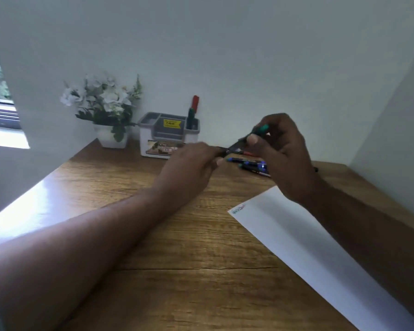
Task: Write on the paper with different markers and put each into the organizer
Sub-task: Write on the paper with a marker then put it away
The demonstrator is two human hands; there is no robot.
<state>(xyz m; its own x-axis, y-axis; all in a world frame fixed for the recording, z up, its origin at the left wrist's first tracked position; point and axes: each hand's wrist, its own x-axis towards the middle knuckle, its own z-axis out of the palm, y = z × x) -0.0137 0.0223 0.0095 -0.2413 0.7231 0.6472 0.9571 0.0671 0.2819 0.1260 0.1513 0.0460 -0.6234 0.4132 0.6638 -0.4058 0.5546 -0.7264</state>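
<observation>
Head view
Table [153, 235]: wooden, set into a corner of white walls.
Organizer [169, 134]: placed at the far edge; grey tray, white body, yellow sticker.
Stored markers: a red marker [195, 103] and a green marker [191, 118] are seen upright in its right compartment.
Right hand [282, 154]: clenched on a marker [251, 137] with a teal end, held above the table.
Left hand [191, 166]: pinched on that marker's dark near end; cap or barrel cannot be told.
Loose markers [249, 163]: lying near the far edge, partly hidden by the right hand.
Paper [308, 247]: lying towards the right edge, small writing at its far corner.
Flowers [103, 99]: white, potted, just left of the organizer.
</observation>
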